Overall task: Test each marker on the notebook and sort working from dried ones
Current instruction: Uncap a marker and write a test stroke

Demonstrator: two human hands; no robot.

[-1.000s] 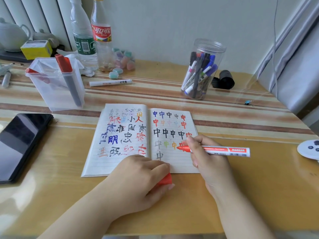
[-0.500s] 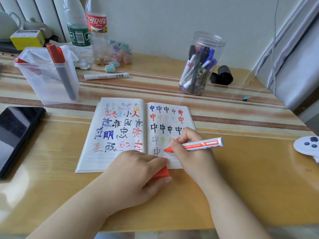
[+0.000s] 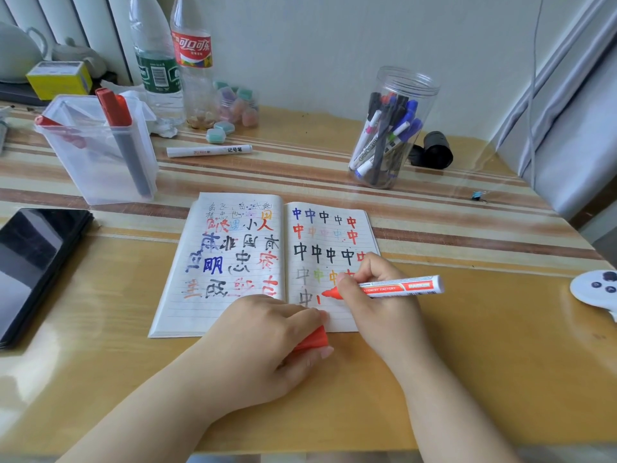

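Glossy wood-look surface (image 3: 467,362); matt lined paper notebook (image 3: 200,315); clear plastic jar (image 3: 400,95); glossy black phone (image 3: 36,262).

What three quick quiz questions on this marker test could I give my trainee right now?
1. True or false: the right hand holds the red marker with its tip on the notebook's right page.
2. What does the left hand hold? A) phone B) red cap C) bottle
3. Fill in: the other loose markers stand in a clear round ___.

Key: 1 true; 2 B; 3 jar.
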